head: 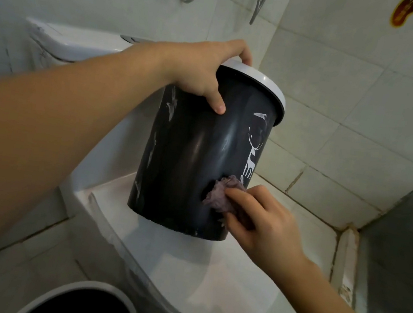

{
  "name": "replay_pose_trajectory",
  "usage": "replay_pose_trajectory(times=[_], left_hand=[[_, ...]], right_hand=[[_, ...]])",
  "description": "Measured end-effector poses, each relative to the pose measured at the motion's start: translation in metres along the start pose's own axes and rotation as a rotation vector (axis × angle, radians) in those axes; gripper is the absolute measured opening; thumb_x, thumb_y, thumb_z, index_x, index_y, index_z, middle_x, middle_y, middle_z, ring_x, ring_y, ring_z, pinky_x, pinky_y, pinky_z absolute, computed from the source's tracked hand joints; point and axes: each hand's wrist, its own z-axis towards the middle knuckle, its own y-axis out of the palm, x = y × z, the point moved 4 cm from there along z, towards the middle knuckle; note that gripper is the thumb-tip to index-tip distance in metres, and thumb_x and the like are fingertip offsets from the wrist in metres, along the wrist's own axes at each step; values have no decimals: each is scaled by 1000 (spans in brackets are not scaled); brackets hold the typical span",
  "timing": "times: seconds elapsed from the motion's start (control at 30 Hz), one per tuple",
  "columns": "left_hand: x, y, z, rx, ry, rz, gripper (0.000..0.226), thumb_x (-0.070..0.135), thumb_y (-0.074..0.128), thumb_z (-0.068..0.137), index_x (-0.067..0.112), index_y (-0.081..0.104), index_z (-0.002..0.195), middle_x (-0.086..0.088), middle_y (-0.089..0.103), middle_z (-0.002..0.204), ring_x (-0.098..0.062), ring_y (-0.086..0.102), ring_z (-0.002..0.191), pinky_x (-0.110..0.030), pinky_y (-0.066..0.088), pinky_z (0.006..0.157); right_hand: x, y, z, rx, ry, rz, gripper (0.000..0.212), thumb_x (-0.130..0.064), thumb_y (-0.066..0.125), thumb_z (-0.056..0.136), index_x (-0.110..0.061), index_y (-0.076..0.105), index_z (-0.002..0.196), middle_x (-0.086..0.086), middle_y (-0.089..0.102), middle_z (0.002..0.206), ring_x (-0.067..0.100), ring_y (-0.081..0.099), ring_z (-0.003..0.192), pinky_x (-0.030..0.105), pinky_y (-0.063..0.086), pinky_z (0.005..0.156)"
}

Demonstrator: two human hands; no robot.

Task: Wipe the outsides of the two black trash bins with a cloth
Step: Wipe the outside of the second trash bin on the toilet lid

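Bin held: black trash bin (195,154) with white rim, tilted, its base resting on the closed toilet lid (196,274).
Left hand (201,70): curled over the bin's rim, thumb pressed on the outer wall.
Right hand (264,225): fingers bunched around a purple cloth (221,193), pressing it against the bin's lower side beside a white deer print (251,160).
Second bin (88,307): bottom edge of view, beside the toilet.

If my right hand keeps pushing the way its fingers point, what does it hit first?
The right hand already presses the cloth against the bin, so it would likely just meet the bin's lower wall, near the deer print.
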Motion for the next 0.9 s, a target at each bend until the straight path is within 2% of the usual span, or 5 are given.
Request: replay_pose_trajectory(times=[0.13,0.33,0.5,0.73,0.9], left_hand=[[1,1,1,3,6,8,80,19,89,68,38,41,128,1,54,120,-24,57,103,-38,49,84],[1,2,0,17,5,13,80,21,91,64,43,41,122,0,57,119,-26,59,105,-48,52,92],[-1,1,1,26,-3,17,80,21,91,64,44,41,121,1,57,120,-26,59,105,-49,51,93],[-2,-1,-3,24,-5,0,80,19,91,64,43,42,121,1,57,119,-25,60,103,-48,52,91],[-2,-1,-5,20,4,-8,79,17,91,65,41,42,122,0,57,119,-25,60,103,-47,53,90]], right_hand=[[-2,3,-5,12,24,33,33,-30,65,89,-22,59,120,2,61,96,20,58,75,34,52,51],[18,-18,3,201,291,46,32,-35,63,88,-18,64,115,0,62,96,18,58,73,28,49,59],[-10,0,-9,62,95,-32,30,-33,64,88,-20,61,115,0,60,94,16,54,74,20,42,57],[-33,13,-27,-134,-229,-25,19,-28,62,94,-19,69,109,5,58,87,23,53,68,32,46,48],[-17,4,-12,-10,-49,-47,24,-28,62,90,-22,63,113,3,61,89,23,57,71,30,48,47]])
